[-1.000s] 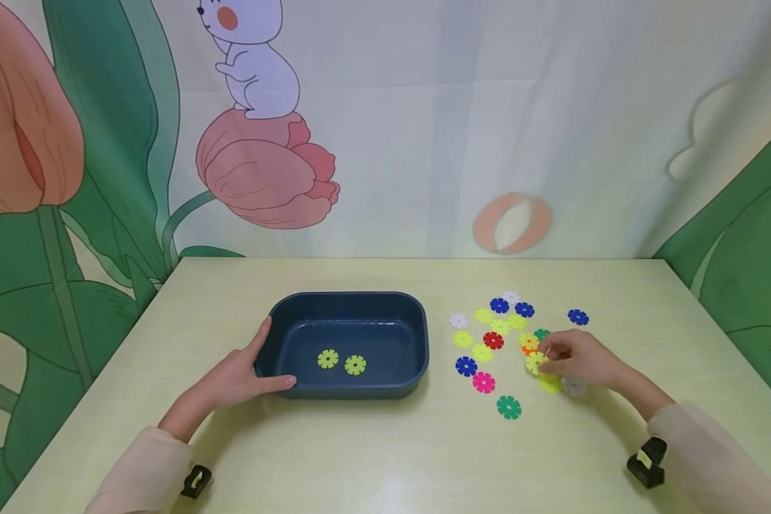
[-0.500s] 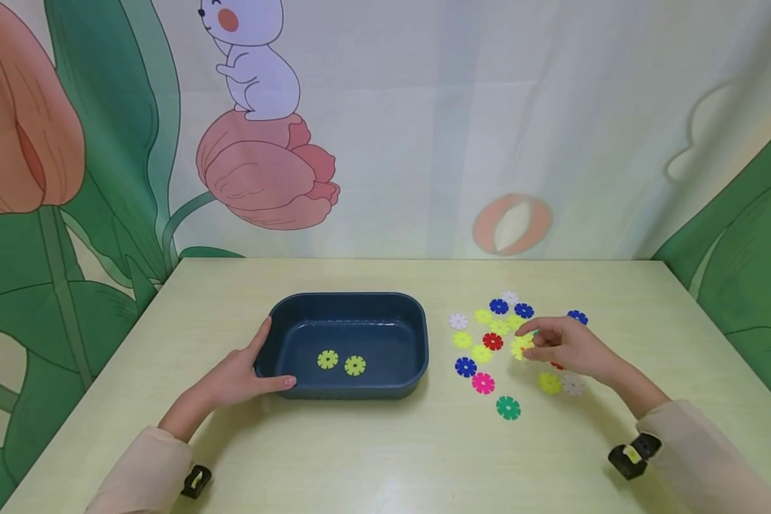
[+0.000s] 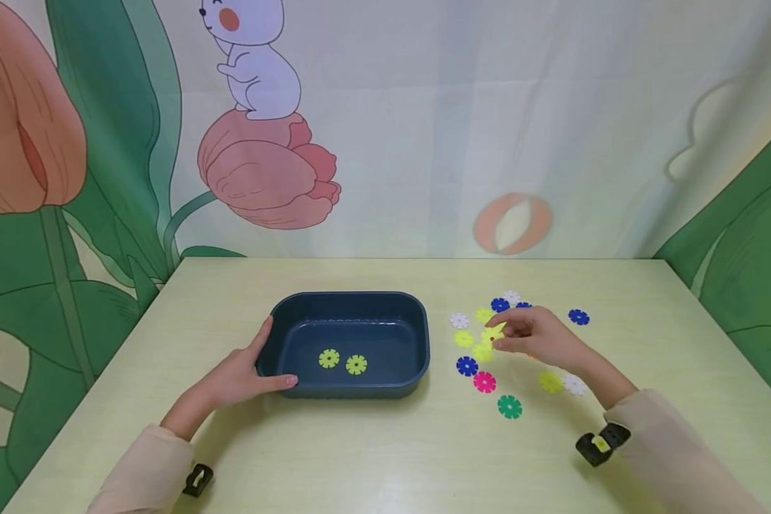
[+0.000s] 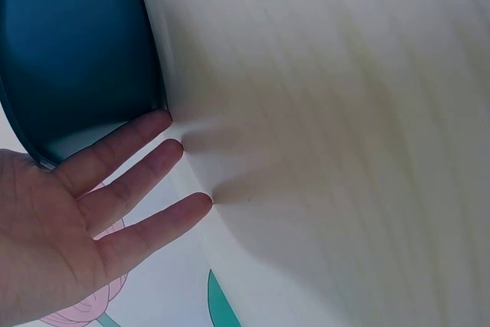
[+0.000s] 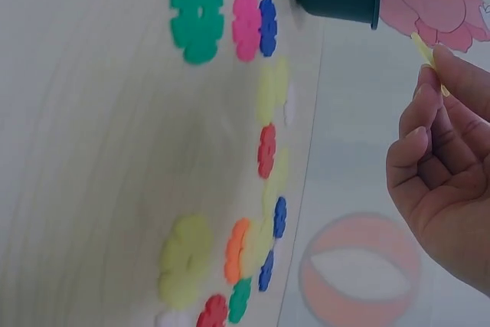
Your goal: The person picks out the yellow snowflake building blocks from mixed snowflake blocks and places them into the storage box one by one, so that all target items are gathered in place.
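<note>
My left hand [image 3: 234,378] rests against the left end of a dark blue plastic basin [image 3: 417,375]. Its thumb lies over the front rim, and in the left wrist view its fingers [image 4: 157,227] stretch out straight. Two yellow-green snowflake discs [image 3: 329,358] lie inside the basin. My right hand [image 3: 549,339] pinches a yellow snowflake disc [image 5: 423,50] between thumb and forefinger, raised over the scattered discs. Below and around it on the table are more discs, including a pink disc [image 3: 485,383], a green disc [image 3: 510,407] and a blue disc [image 3: 467,366].
The pale wooden table [image 3: 373,457] ends at the back against a printed curtain [image 3: 385,143]. A single blue disc [image 3: 578,317] lies apart at the right. A white disc [image 3: 575,385] and a yellow disc [image 3: 550,382] lie under the right forearm. Each sleeve carries a black wrist mount [image 3: 602,444].
My right hand has lifted a yellow disc from the right part of the scatter and carried it leftward towards the basin. My left hand has stayed at the basin.
</note>
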Demonstrator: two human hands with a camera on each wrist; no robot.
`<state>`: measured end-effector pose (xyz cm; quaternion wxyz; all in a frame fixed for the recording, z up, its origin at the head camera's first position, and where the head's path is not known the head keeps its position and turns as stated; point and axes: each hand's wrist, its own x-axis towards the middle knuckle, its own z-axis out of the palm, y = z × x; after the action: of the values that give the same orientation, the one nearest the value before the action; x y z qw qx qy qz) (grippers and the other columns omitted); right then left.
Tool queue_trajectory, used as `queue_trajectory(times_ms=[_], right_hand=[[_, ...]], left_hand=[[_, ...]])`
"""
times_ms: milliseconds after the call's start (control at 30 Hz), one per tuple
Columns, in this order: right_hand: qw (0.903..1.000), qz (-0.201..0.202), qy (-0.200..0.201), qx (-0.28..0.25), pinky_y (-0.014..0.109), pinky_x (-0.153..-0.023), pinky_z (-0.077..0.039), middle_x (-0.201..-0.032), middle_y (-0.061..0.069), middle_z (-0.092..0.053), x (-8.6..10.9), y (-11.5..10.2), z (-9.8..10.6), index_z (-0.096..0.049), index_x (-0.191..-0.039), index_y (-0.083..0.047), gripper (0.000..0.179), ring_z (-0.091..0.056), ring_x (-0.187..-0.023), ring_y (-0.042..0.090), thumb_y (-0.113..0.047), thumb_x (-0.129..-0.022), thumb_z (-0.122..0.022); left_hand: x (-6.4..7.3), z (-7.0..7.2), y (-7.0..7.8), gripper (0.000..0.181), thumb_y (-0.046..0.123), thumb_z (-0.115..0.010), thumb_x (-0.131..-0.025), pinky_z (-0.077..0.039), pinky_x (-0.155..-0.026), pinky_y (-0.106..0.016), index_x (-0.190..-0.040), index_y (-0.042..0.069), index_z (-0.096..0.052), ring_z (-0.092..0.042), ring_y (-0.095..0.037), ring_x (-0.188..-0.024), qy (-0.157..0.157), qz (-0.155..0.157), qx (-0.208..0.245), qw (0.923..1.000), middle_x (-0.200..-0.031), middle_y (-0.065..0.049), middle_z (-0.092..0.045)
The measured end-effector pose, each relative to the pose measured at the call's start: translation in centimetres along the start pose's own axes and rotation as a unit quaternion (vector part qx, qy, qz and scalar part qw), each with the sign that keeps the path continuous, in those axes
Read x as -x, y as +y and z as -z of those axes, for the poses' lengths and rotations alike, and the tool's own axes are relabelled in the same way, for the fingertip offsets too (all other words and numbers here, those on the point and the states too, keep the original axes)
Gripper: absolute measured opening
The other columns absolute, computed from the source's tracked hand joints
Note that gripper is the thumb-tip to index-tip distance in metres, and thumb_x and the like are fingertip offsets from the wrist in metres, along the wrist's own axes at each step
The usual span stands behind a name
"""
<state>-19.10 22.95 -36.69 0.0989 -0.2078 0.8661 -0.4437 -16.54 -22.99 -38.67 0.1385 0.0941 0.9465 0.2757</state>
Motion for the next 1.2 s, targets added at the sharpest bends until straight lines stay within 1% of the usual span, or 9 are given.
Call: queue_trajectory(times_ms=[233, 433, 533, 700, 767, 900, 1000, 1100, 1200], right_hand=[[0.9999, 0.005, -0.004, -0.015, 0.026, -0.053, -0.043, -0.072, 0.006, -0.054, -1.5, -1.1, -1.1, -0.061, -0.108, 0.002, 0.030, -0.053, -0.065, 0.035, -0.010, -0.081, -0.069], [0.9995, 0.016, -0.008, -0.025, 0.023, -0.045, -0.034, -0.068, 0.006, -0.055, -3.0, -1.7, -2.2, -0.063, -0.107, -0.002, 0.028, -0.042, -0.048, 0.019, -0.012, -0.081, -0.069], [0.9991, 0.022, -0.012, -0.035, 0.024, -0.046, -0.036, -0.069, 0.008, -0.057, -3.8, -2.1, -2.8, -0.063, -0.107, -0.001, 0.028, -0.043, -0.051, 0.016, -0.011, -0.082, -0.068], [0.9983, 0.023, -0.015, -0.051, 0.027, -0.053, -0.042, -0.070, 0.008, -0.060, -5.2, -3.0, -4.1, -0.062, -0.109, 0.000, 0.030, -0.055, -0.064, 0.028, -0.010, -0.082, -0.067], [0.9980, 0.024, -0.015, -0.056, 0.028, -0.054, -0.044, -0.070, 0.006, -0.061, -5.8, -3.5, -4.6, -0.062, -0.110, 0.000, 0.029, -0.057, -0.065, 0.030, -0.010, -0.083, -0.067], [0.9975, 0.028, -0.014, -0.063, 0.034, -0.056, -0.048, -0.072, 0.010, -0.064, -6.9, -4.5, -5.6, -0.062, -0.111, -0.001, 0.029, -0.059, -0.062, 0.025, -0.009, -0.083, -0.066], [0.9969, 0.026, -0.018, -0.072, 0.039, -0.057, -0.049, -0.074, 0.015, -0.065, -7.8, -5.0, -6.3, -0.061, -0.112, 0.001, 0.030, -0.060, -0.061, 0.028, -0.008, -0.084, -0.065], [0.9964, 0.023, -0.024, -0.078, 0.040, -0.057, -0.050, -0.074, 0.015, -0.065, -8.7, -5.4, -7.0, -0.061, -0.113, 0.001, 0.030, -0.060, -0.066, 0.036, -0.009, -0.084, -0.065], [0.9959, 0.018, -0.029, -0.083, 0.034, -0.057, -0.050, -0.075, 0.015, -0.065, -9.5, -5.6, -7.8, -0.061, -0.113, 0.000, 0.030, -0.059, -0.072, 0.042, -0.009, -0.084, -0.065]], left_hand=[[-0.1, -0.1, -0.1, 0.114, 0.056, -0.066, -0.074, -0.037, -0.090, -0.057, -0.146, 0.009, 0.009, -0.033, -0.049, -0.122, 0.000, 0.003, -0.004, 1.0000, -0.139, -0.035, -0.024], [-0.2, -0.1, -0.1, 0.114, 0.057, -0.065, -0.074, -0.037, -0.090, -0.056, -0.146, 0.008, 0.009, -0.033, -0.049, -0.122, -0.001, 0.002, -0.004, 1.0000, -0.139, -0.035, -0.023], [-0.2, -0.1, -0.2, 0.114, 0.057, -0.065, -0.074, -0.037, -0.091, -0.056, -0.146, 0.008, 0.009, -0.033, -0.049, -0.122, -0.001, -0.001, -0.002, 1.0000, -0.139, -0.035, -0.023], [-0.1, 0.0, -0.3, 0.115, 0.058, -0.065, -0.073, -0.036, -0.091, -0.056, -0.145, 0.007, 0.008, -0.033, -0.049, -0.122, 0.000, -0.003, -0.004, 1.0000, -0.139, -0.036, -0.023], [-0.1, 0.0, -0.2, 0.114, 0.056, -0.066, -0.074, -0.037, -0.091, -0.056, -0.145, 0.007, 0.008, -0.033, -0.049, -0.122, 0.000, -0.002, -0.003, 1.0000, -0.139, -0.036, -0.023], [0.0, 0.1, -0.1, 0.113, 0.055, -0.066, -0.074, -0.037, -0.090, -0.056, -0.145, 0.007, 0.008, -0.033, -0.049, -0.122, 0.000, 0.001, -0.002, 1.0000, -0.139, -0.036, -0.024], [-0.1, 0.1, 0.0, 0.113, 0.055, -0.066, -0.074, -0.037, -0.090, -0.057, -0.145, 0.007, 0.008, -0.033, -0.050, -0.122, 0.001, 0.001, -0.002, 1.0000, -0.138, -0.036, -0.024], [-0.1, 0.1, 0.0, 0.114, 0.055, -0.066, -0.074, -0.037, -0.090, -0.057, -0.145, 0.007, 0.008, -0.033, -0.049, -0.122, 0.002, -0.001, -0.004, 1.0000, -0.138, -0.036, -0.024], [-0.1, 0.0, 0.0, 0.114, 0.055, -0.066, -0.074, -0.037, -0.090, -0.057, -0.145, 0.007, 0.009, -0.033, -0.049, -0.122, 0.002, -0.001, -0.005, 1.0000, -0.139, -0.036, -0.023]])
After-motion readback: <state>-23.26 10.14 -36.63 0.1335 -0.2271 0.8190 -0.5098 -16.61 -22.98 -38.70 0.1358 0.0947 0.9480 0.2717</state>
